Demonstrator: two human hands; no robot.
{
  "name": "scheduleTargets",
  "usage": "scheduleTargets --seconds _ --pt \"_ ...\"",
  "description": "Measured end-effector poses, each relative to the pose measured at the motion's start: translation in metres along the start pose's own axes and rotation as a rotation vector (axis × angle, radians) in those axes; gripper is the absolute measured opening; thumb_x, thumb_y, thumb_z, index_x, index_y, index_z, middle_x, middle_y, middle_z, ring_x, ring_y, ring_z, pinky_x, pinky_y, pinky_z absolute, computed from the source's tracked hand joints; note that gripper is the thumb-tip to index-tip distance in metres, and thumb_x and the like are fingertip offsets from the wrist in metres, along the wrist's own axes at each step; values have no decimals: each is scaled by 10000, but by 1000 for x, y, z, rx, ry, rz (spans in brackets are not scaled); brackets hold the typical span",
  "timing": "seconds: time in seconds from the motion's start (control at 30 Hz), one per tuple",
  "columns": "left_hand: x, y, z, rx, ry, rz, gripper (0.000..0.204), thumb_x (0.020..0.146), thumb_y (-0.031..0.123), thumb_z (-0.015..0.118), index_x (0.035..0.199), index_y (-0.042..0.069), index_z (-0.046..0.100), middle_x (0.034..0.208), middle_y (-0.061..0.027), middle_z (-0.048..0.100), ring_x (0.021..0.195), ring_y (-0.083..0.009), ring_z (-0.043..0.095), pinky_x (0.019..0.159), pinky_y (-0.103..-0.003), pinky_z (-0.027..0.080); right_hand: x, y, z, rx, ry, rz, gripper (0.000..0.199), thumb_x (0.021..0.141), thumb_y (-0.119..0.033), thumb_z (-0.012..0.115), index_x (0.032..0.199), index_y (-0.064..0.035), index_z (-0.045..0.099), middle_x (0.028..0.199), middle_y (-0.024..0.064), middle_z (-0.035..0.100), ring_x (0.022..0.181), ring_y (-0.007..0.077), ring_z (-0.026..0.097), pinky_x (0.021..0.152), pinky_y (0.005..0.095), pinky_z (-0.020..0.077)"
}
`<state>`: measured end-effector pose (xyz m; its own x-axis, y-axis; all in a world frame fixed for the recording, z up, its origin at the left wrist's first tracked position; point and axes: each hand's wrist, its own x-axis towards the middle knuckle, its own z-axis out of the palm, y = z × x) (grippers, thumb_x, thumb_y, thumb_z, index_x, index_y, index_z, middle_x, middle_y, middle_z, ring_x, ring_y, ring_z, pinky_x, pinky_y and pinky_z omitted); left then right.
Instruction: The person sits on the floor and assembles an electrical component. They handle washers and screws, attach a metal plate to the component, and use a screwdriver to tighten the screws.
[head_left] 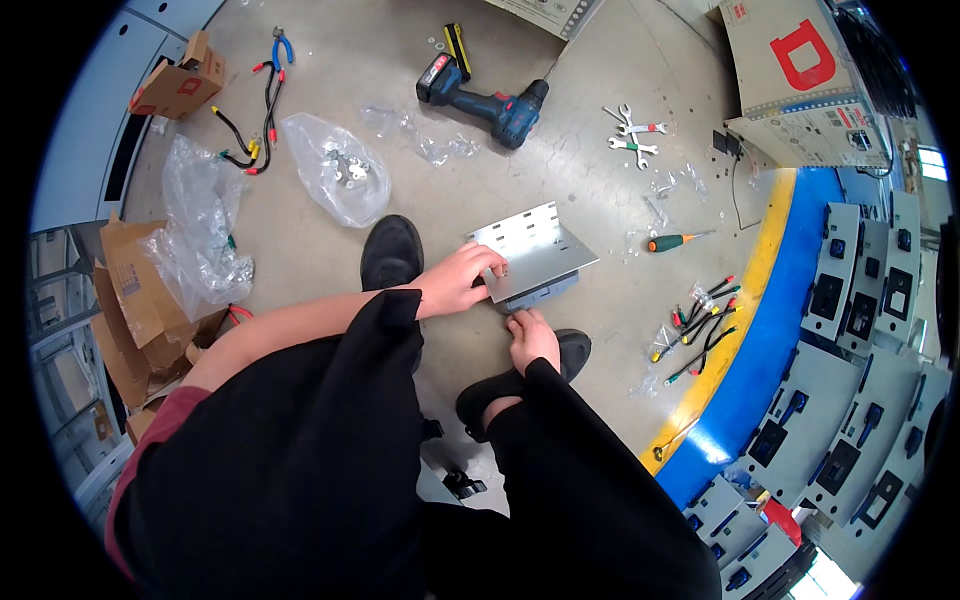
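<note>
A bent sheet-metal bracket (530, 245) with rows of slots lies tilted over a grey box-shaped part (545, 290) on the floor between my feet. My left hand (458, 282) is closed at the bracket's left edge, thumb and fingers curled round its side. Just below the grey part, my right hand (535, 342) has its fingertips pinched together against the near left corner; whatever small thing they may hold is hidden. Most of the grey part is covered by the bracket.
Ahead lie a cordless drill (490, 103), a yellow-black knife (457, 50) and a clear bag of small hardware (340, 172). To the right are wrenches (636, 135), a screwdriver (672, 242) and black cables (700, 330). An open carton (130, 270) stands left.
</note>
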<state>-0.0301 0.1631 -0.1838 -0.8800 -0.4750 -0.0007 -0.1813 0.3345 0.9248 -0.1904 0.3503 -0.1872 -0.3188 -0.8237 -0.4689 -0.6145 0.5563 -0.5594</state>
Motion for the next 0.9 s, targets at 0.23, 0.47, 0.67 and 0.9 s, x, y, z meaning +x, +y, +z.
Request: scheduleTargets --seconds 0.23,0.47,0.67,0.9 --pt "0 -2 0 34 40 23 401 809 -21 687 1202 39 640 1196 -81 653 1147 -294 577 893 -375 520 1 -2 -1 -4 -2 28 166 1014 -193 567 1077 -89 680 1117 153 644 1024 417 646 844 508 525" --pt "-4 7 -1 -35 47 -63 360 810 -33 704 1159 45 663 1156 -103 652 1050 -277 604 818 -366 523 1 6 -9 28 -3 -115 159 1009 -157 555 1077 -74 673 1101 165 648 1010 426 639 845 513 523" --pt "-5 11 -4 -86 42 -123 400 790 -42 718 1174 58 662 1144 -96 639 961 -244 609 828 -344 511 7 11 -16 26 -143 -153 175 1013 -156 543 1089 -60 669 1115 175 646 1026 423 633 866 498 523" --pt "-4 14 -7 -120 25 -244 494 751 4 743 1225 102 646 1139 -73 594 887 -202 572 870 -326 497 3 9 -23 159 -142 -163 260 1014 -250 605 1123 -19 654 1086 177 643 996 380 651 874 444 535"
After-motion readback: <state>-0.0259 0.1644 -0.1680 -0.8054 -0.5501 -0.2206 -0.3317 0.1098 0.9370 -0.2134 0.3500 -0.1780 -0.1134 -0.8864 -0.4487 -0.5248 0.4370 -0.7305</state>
